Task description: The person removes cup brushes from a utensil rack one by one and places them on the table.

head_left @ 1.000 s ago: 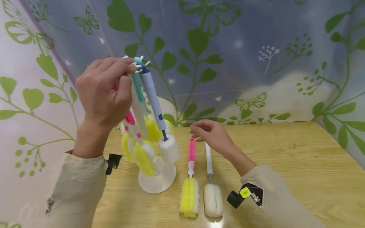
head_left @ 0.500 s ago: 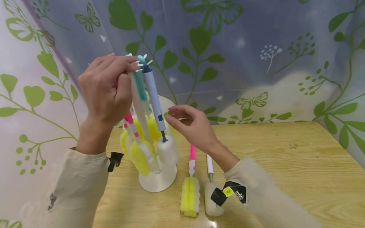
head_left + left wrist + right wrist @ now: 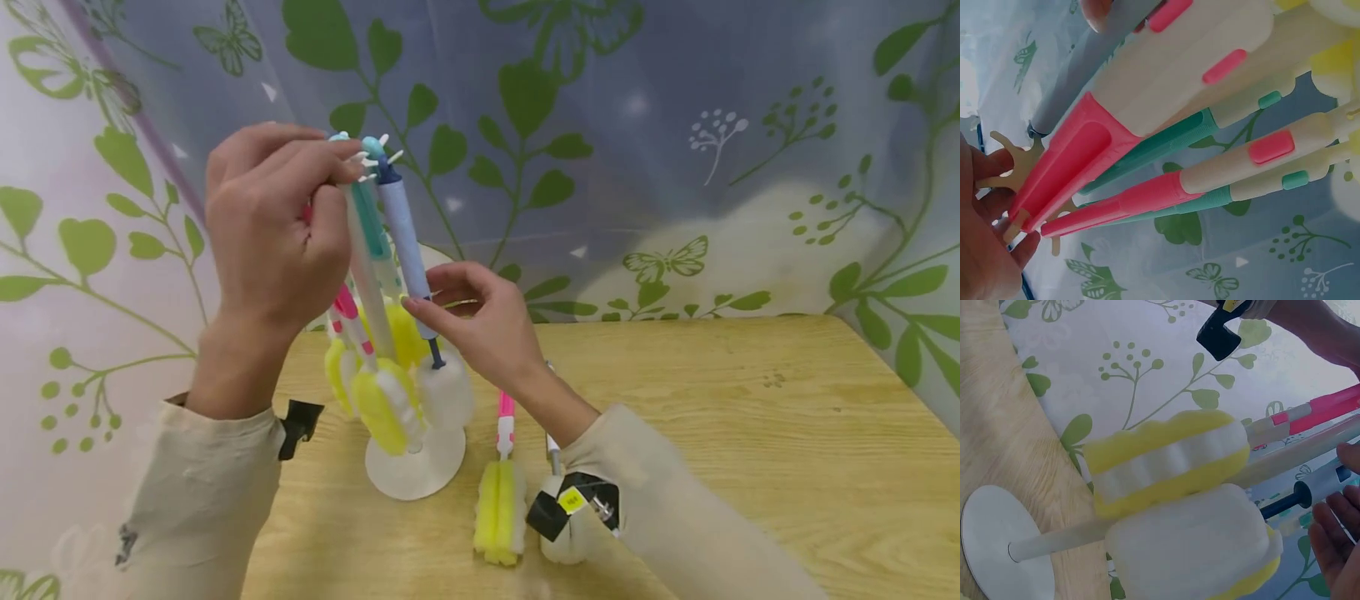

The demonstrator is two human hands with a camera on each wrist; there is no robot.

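At upper left in the head view, my left hand (image 3: 262, 208) grips the hooked top of a white brush stand (image 3: 442, 475). Several bottle brushes hang from it, heads downward. Pink-handled brushes (image 3: 1066, 165) and teal-handled ones (image 3: 1147, 147) fill the left wrist view. My right hand (image 3: 491, 329) pinches the lower handle of a blue bottle brush (image 3: 402, 225), thumb in front and fingers behind. Its white sponge head (image 3: 1191, 547) hangs beside a yellow and white one (image 3: 1166, 447). The blue handle's upper end is at the hooks, close to my left fingers.
On the wooden table (image 3: 720, 467), right of the stand, lie a pink-handled brush with a yellow sponge (image 3: 498, 508) and a white brush (image 3: 566, 546) partly hidden by my right wrist camera (image 3: 551, 517). A leaf-patterned curtain (image 3: 600, 192) closes off the back.
My right hand has moved left from above the brushes lying on the table to the blue brush's handle and now pinches it. My left hand stays at the stand's top.
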